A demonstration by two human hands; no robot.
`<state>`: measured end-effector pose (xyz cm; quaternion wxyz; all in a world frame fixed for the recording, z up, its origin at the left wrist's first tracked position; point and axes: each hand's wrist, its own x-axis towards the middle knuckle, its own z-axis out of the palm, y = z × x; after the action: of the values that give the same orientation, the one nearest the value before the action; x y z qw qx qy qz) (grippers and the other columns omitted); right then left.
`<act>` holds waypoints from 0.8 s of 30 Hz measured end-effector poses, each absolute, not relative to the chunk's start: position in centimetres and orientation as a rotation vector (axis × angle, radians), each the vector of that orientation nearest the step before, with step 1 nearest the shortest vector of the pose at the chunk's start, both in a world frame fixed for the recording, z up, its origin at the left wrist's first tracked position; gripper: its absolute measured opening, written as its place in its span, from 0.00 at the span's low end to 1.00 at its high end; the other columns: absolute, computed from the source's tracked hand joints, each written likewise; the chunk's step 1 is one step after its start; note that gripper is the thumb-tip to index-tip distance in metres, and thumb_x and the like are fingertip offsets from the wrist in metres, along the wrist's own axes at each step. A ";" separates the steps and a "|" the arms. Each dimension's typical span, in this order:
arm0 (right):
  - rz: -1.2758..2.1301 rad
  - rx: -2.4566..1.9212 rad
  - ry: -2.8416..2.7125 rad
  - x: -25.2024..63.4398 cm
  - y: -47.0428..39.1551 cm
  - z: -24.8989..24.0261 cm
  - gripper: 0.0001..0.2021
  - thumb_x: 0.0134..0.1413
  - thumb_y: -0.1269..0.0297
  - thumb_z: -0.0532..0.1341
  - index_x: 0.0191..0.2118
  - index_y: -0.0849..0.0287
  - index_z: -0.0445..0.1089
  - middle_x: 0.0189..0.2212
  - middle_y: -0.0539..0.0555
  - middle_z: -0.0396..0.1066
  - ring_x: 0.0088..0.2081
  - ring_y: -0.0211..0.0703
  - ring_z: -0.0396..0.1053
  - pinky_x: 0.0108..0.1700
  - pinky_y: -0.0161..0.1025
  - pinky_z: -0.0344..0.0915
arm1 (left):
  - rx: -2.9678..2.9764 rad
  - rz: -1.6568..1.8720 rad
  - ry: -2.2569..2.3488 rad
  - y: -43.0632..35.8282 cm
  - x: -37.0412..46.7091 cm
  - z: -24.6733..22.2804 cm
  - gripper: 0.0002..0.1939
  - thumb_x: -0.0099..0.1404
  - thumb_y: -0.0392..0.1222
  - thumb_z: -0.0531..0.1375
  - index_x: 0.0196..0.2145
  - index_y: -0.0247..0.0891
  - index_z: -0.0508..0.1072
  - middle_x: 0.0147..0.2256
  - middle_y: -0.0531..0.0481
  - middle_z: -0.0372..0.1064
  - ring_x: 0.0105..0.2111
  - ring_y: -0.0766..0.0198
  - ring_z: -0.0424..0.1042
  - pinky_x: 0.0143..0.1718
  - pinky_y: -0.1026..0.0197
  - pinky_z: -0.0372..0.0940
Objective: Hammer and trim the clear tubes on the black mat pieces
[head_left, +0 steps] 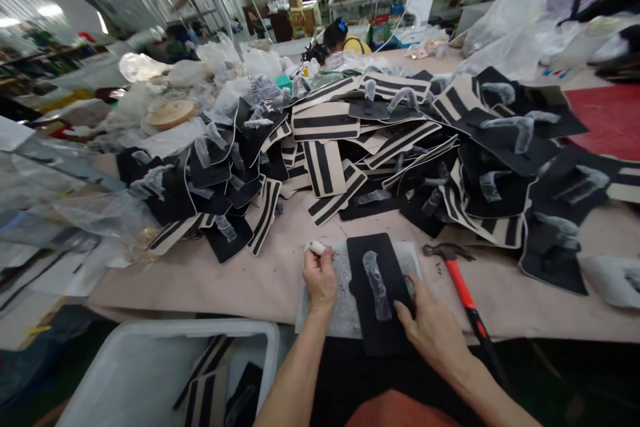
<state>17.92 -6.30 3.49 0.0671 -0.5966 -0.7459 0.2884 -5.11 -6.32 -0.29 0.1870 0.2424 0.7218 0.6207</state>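
Observation:
A black rectangular panel [357,280] with a clear plastic-wrapped strip [377,285] down its middle lies over a pale speckled board [340,310] at the table's front edge. My right hand [433,327] grips the panel's right edge, thumb on top. Left of the panel, my left hand [320,283] pinches a small white cylindrical object [317,247] above the board. A hammer [463,287] with a red and black handle rests to the right of my right hand.
A wide pile of black and striped panels [325,170] spans the table [280,280]. A white bin [150,333] holding several panels stands at the lower left. Plastic bags [505,23] and red material [607,117] lie farther back. A person [337,33] is beyond the pile.

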 end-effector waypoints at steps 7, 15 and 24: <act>0.738 -1.175 -2.358 15.6 -2.8 4.9 0.32 0.54 0.71 0.56 0.66 0.56 0.55 0.62 0.62 0.60 0.61 0.56 0.60 0.59 0.54 0.63 | 0.714 1.783 1.745 -5.4 -4.6 1.5 0.15 0.62 0.50 0.64 0.39 0.34 0.72 0.35 0.45 0.77 0.36 0.58 0.79 0.43 0.56 0.73; 0.887 -1.008 -2.352 13.7 -2.4 2.1 0.28 0.52 0.73 0.53 0.61 0.60 0.62 0.60 0.62 0.63 0.60 0.53 0.61 0.61 0.55 0.58 | 0.784 1.697 1.431 -1.5 -2.4 1.5 0.18 0.63 0.48 0.65 0.45 0.35 0.70 0.40 0.42 0.78 0.39 0.57 0.79 0.46 0.53 0.73; 0.675 -1.295 -2.419 10.4 -1.8 4.4 0.22 0.57 0.50 0.61 0.53 0.58 0.69 0.43 0.61 0.71 0.45 0.57 0.68 0.47 0.51 0.65 | 0.751 1.667 1.443 -0.7 -3.0 -0.5 0.16 0.63 0.49 0.64 0.41 0.35 0.69 0.37 0.45 0.77 0.36 0.57 0.80 0.42 0.56 0.74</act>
<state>10.41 -1.84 4.43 0.1574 -0.4526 -0.8454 0.2359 -2.99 -0.72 -0.52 0.3952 0.2961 0.5692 0.6574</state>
